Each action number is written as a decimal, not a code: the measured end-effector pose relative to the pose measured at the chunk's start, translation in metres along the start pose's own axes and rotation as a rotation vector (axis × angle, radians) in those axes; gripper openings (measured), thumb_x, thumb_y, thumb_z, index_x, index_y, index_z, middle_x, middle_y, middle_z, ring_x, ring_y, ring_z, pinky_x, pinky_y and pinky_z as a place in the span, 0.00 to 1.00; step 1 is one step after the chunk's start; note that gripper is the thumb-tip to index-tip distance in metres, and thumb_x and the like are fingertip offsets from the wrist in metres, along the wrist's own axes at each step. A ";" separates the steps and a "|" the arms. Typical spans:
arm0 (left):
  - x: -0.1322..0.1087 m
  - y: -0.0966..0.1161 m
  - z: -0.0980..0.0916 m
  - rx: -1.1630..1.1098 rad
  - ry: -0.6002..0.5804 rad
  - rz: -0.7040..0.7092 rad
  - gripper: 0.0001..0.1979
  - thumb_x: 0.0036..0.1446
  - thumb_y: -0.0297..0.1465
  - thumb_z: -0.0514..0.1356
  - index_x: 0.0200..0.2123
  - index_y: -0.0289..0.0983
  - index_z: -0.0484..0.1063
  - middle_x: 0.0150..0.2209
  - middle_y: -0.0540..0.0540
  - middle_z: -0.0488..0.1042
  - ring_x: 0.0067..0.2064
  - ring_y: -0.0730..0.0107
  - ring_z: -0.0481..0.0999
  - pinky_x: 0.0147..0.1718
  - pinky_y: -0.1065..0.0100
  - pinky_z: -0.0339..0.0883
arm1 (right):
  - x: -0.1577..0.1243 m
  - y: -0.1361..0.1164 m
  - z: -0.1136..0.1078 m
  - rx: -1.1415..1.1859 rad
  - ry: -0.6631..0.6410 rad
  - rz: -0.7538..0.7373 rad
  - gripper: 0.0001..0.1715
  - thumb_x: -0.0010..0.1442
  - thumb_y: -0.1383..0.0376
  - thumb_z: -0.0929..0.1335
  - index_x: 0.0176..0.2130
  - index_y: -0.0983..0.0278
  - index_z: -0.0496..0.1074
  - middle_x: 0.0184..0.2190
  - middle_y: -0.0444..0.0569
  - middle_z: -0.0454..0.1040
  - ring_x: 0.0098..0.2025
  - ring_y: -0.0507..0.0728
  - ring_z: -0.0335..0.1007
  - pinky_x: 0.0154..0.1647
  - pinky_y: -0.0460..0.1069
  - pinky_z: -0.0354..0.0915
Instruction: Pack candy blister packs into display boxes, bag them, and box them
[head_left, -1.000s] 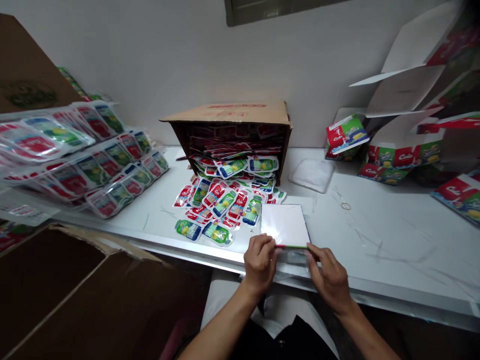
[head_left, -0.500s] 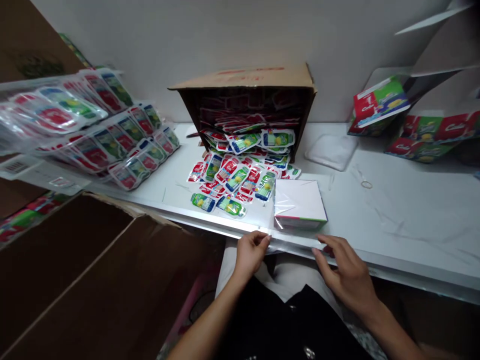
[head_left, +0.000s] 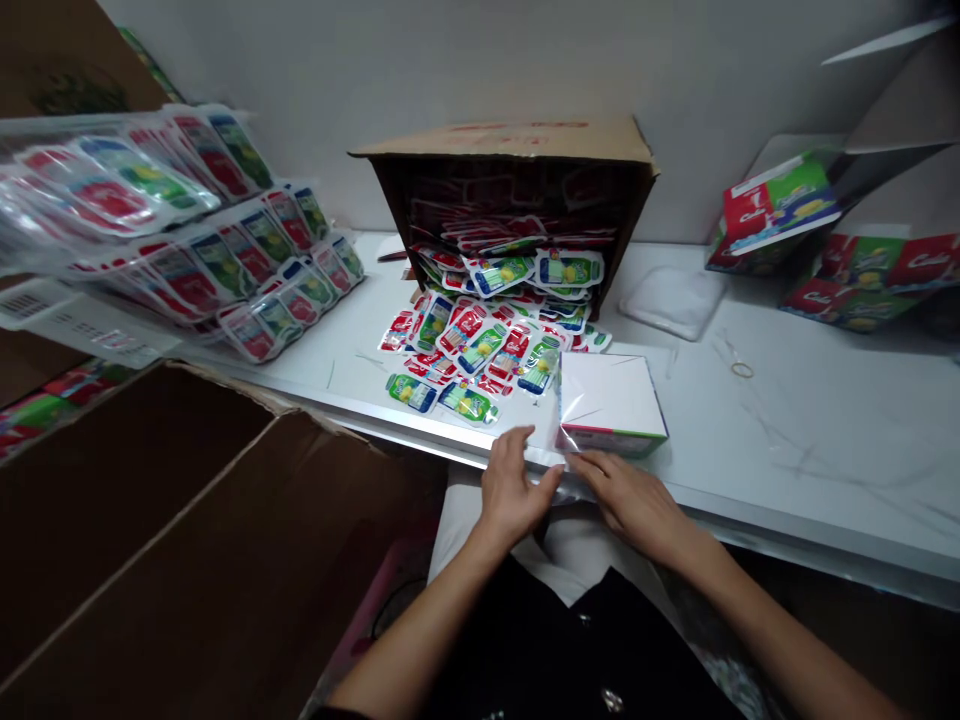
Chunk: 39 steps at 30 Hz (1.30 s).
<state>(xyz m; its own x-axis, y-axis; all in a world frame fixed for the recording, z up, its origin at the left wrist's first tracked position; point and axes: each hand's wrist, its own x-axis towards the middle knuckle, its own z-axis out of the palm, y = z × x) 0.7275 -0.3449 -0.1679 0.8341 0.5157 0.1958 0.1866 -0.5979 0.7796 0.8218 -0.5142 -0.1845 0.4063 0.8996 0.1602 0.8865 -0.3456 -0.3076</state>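
A small box (head_left: 611,395) with a white top and coloured sides lies near the table's front edge, in clear plastic wrap (head_left: 568,432) whose loose end reaches over that edge. My right hand (head_left: 634,500) rests its outstretched fingers on the loose plastic just before the box. To its left, my left hand (head_left: 517,490) has thumb and fingers apart, with nothing visible between them. Beyond the left hand, red and green bottle-shaped packets (head_left: 480,345) spread out of a cardboard carton (head_left: 510,140) lying on its side.
Clear bags of similar packets (head_left: 195,230) are stacked at the left, above a large open brown carton (head_left: 150,500). At the right stand printed boxes (head_left: 780,210). A clear plastic pouch (head_left: 675,300) and a small ring (head_left: 742,370) lie on the white table (head_left: 847,440).
My right hand has moved left and flattened onto the plastic in front of the box. My left hand has gone from a pinch to spread fingers. The view has shifted slightly.
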 end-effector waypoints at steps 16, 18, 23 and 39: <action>0.023 -0.002 0.005 0.033 -0.015 -0.018 0.27 0.52 0.36 0.63 0.56 0.37 0.66 0.51 0.38 0.71 0.43 0.60 0.75 0.42 0.59 0.70 | -0.089 -0.041 -0.038 0.208 -0.278 -0.063 0.08 0.61 0.70 0.64 0.33 0.58 0.69 0.23 0.40 0.75 0.22 0.53 0.71 0.21 0.47 0.57; 0.011 -0.010 -0.002 -0.219 -0.079 -0.297 0.20 0.50 0.37 0.65 0.46 0.36 0.73 0.38 0.44 0.76 0.33 0.67 0.75 0.33 0.67 0.70 | -0.079 -0.040 -0.045 0.336 -0.190 0.029 0.08 0.65 0.66 0.61 0.38 0.56 0.70 0.29 0.42 0.77 0.28 0.53 0.74 0.28 0.47 0.63; -0.011 -0.015 -0.011 -0.590 -0.247 -0.625 0.17 0.45 0.42 0.66 0.28 0.32 0.73 0.25 0.44 0.77 0.21 0.71 0.74 0.21 0.73 0.65 | -0.020 -0.041 -0.039 0.522 0.039 0.195 0.11 0.66 0.61 0.60 0.40 0.58 0.70 0.35 0.46 0.76 0.34 0.55 0.72 0.34 0.50 0.65; -0.017 -0.004 -0.012 -0.929 -0.290 -0.790 0.18 0.43 0.43 0.63 0.25 0.30 0.73 0.23 0.46 0.74 0.22 0.75 0.71 0.25 0.72 0.67 | 0.031 -0.062 0.003 0.500 0.005 0.228 0.07 0.61 0.65 0.64 0.39 0.60 0.72 0.33 0.45 0.73 0.34 0.55 0.70 0.35 0.49 0.62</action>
<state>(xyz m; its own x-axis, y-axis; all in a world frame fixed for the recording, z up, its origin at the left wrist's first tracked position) 0.7063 -0.3442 -0.1674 0.7666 0.3116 -0.5614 0.3492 0.5313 0.7718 0.7790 -0.4640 -0.1630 0.5780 0.8150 0.0415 0.5628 -0.3613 -0.7434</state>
